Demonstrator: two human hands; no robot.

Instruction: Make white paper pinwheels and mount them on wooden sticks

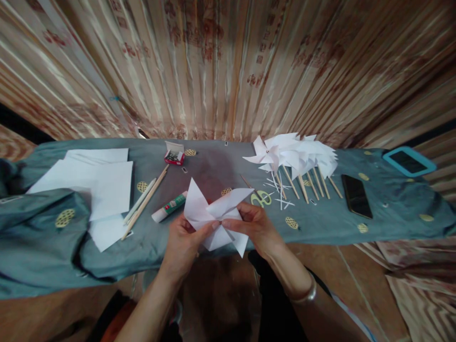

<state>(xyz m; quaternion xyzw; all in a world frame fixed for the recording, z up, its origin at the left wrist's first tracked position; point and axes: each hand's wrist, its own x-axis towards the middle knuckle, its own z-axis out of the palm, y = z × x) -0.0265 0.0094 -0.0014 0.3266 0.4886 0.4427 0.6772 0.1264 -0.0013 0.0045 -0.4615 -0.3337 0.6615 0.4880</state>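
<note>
A white paper pinwheel (220,213), its pointed blades folded toward the middle, is held between my two hands above the table's front edge. My left hand (187,235) grips it from the left, thumb pressed near the centre. From the other side my right hand (258,225) pinches it, its thumb also close to the middle. The fingers behind the paper are partly hidden. Just left of the pinwheel lies a glue stick (169,207) with a green label. Behind my right hand are scissors (261,197) with light green handles.
Finished pinwheels (302,154) on wooden sticks lie at the back right, near thin paper strips (281,190). Farther right are a dark phone (356,195) and a blue-framed device (409,161). White sheets (110,185), wooden sticks (145,202) and a red box of pins (174,156) occupy the left.
</note>
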